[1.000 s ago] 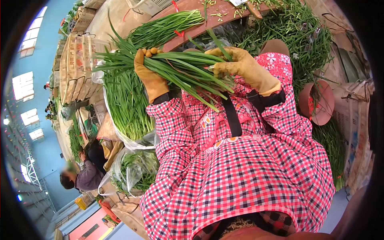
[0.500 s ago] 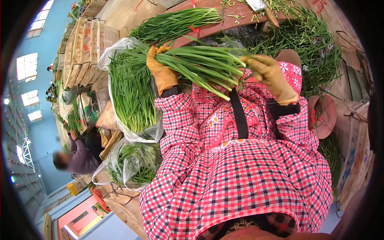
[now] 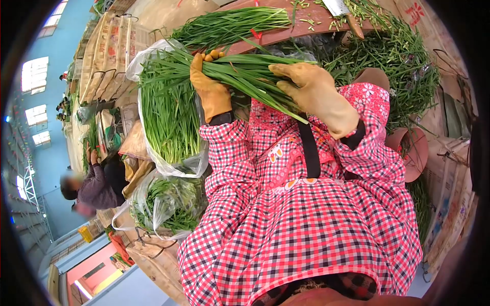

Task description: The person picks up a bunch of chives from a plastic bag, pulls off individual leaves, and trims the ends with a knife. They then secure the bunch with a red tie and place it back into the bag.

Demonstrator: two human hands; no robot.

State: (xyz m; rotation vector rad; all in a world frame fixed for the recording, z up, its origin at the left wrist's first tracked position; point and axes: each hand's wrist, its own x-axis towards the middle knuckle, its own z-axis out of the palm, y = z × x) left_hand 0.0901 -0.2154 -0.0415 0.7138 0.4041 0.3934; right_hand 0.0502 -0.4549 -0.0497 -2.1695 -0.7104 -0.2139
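Note:
My left hand (image 3: 211, 92), in an orange-tan glove, is closed round a bunch of garlic chives (image 3: 250, 76) above my lap. My right hand (image 3: 319, 99), gloved too, lies over the stem end of this bunch, its fingers on top and the thumb lower down, gripping the stalks. The stem tips under the right palm are partly hidden. Left of the bunch, a clear plastic bag (image 3: 190, 171) is packed with upright chives (image 3: 171, 117). Beyond my hands, another bunch of chives (image 3: 229, 24) lies on a reddish-brown board (image 3: 306, 28).
A knife (image 3: 352, 23) with a wooden handle lies on the board among cut stem bits. Loose green trimmings (image 3: 388, 71) are heaped at right, near a pink container (image 3: 412, 153). A second bag of greens (image 3: 171, 204) stands at lower left. Another person (image 3: 102, 183) sits farther left.
My right hand has moved left from the stem tips onto the bunch and now covers the stalks. My left hand keeps its hold. The view has shifted slightly.

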